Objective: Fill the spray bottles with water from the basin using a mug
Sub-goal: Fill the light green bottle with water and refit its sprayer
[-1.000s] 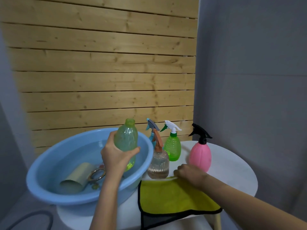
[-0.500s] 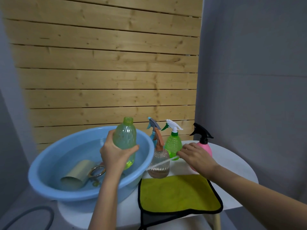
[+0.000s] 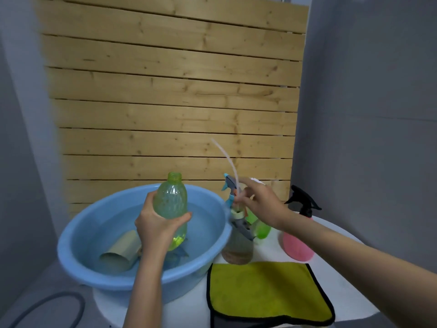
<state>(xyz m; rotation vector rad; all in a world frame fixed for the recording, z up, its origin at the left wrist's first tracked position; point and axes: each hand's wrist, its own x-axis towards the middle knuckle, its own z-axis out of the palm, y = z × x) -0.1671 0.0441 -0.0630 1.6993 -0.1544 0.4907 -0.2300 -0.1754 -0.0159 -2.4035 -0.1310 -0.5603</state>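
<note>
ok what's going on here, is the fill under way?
Not pouring at this moment. The person's left hand grips an uncapped green bottle upright over the blue basin. The right hand holds what looks like a removed spray head, its dip tube pointing up, above the other bottles on the white table. The mug lies on its side in the basin water, untouched.

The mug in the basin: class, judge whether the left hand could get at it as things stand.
Probably not yet. The left hand grips the green bottle over the basin, so it is occupied. The way looks free: the mug lies beside that wrist.
</note>
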